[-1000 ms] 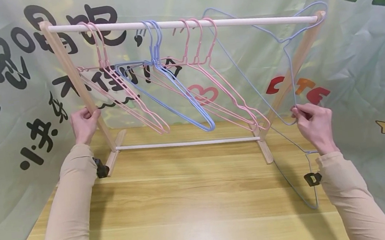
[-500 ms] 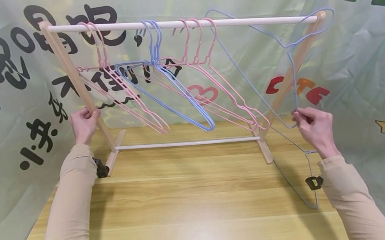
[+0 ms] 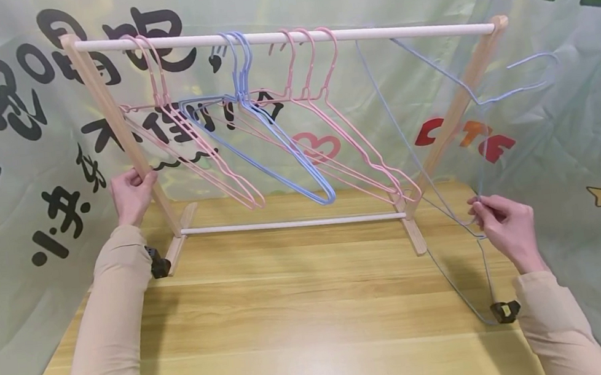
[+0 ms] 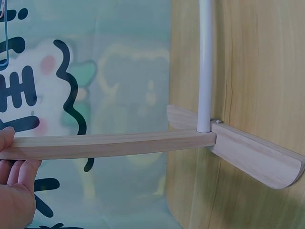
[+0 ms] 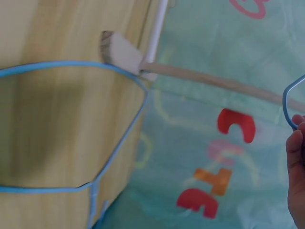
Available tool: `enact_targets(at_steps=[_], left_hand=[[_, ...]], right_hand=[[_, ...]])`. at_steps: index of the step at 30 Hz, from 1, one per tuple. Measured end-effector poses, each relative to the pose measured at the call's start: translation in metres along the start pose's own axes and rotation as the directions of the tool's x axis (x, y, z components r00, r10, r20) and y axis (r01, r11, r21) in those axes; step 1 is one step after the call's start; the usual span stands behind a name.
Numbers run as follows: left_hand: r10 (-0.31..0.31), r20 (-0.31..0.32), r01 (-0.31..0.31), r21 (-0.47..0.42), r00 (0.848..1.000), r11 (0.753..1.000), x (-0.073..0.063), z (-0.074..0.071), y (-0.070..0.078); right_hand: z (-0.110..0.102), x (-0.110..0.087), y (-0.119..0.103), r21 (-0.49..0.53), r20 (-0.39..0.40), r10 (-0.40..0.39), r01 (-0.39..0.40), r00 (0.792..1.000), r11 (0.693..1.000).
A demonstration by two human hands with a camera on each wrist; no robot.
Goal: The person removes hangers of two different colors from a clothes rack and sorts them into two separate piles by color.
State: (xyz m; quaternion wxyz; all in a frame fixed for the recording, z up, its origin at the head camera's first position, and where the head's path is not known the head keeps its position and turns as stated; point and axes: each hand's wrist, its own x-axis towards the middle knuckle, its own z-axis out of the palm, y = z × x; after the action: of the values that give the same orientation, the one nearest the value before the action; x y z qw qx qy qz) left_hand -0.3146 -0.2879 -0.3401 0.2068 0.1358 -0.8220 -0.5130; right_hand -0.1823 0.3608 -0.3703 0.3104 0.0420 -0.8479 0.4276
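Held hanger: blue hanger (image 3: 434,65), tilted, hook out past the right post (image 3: 440,147) – not on the rail (image 3: 399,31); its far corner is hidden behind the rail, contact can't be told.
Right hand (image 3: 505,226): thumb and fingers pinch the hanger's thin wire near the low end.
Left hand (image 3: 134,197): thumb and fingers close round the left post (image 3: 106,105) of the rack.
Rail load: 2 pink hangers (image 3: 156,95) at left, blue bunch (image 3: 242,86) mid, 3 pink hangers (image 3: 310,78) toward right.
Loose hanger: another blue hanger (image 5: 47,64), seems to lie on the table (image 3: 292,312) beside the rack's right foot (image 3: 415,239).
Snag risk: held wire may catch the rail or right post if pulled sideways, since part of it sits behind them.
Tangle risk: low end overlaps the loose hanger in the head view; if they touch, 1 could drag the other.
Slip risk: pinch is at 1 end, hook far off – hanger could swivel in the fingers.
Rack risk: a snagged pull could shift the rack or slide hung hangers; the left grip likely limits that, but only at 1 side.
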Motion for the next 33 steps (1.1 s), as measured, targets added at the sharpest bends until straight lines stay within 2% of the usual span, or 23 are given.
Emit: enact_targets(at_steps=[8, 16, 19, 23, 26, 29, 33], left_hand=[[-0.024, 0.003, 0.024, -0.007, 1.0, 1.0, 0.0, 0.0, 0.002], [-0.026, 0.004, 0.026, -0.006, 1.0, 1.0, 0.001, 0.0, 0.001], [-0.027, -0.001, 0.027, -0.012, 1.0, 1.0, 0.001, 0.0, 0.001], [-0.032, -0.006, 0.032, -0.019, 0.999, 0.999, 0.001, 0.0, 0.0], [-0.029, -0.005, 0.029, -0.02, 1.0, 0.999, 0.001, 0.0, 0.0], [-0.025, -0.008, 0.024, -0.021, 1.0, 0.999, 0.001, 0.0, 0.001], [-0.019, -0.009, 0.019, -0.015, 1.0, 1.0, 0.0, 0.0, 0.003]], right_hand=[[-0.008, -0.028, 0.022, 0.044, -0.071, 0.115, -0.113, 0.991, 0.993], [-0.012, -0.053, 0.04, 0.137, -0.14, 0.137, -0.118, 0.981, 0.983], [-0.012, -0.06, 0.046, 0.174, -0.16, 0.174, -0.146, 0.972, 0.974], [-0.014, -0.065, 0.052, 0.242, -0.174, 0.276, -0.23, 0.945, 0.943], [-0.015, -0.069, 0.055, 0.212, -0.18, 0.331, -0.293, 0.926, 0.932], [-0.018, -0.072, 0.055, 0.125, -0.188, 0.337, -0.318, 0.922, 0.94], [-0.021, -0.075, 0.055, 0.059, -0.181, 0.373, -0.368, 0.91, 0.928]])
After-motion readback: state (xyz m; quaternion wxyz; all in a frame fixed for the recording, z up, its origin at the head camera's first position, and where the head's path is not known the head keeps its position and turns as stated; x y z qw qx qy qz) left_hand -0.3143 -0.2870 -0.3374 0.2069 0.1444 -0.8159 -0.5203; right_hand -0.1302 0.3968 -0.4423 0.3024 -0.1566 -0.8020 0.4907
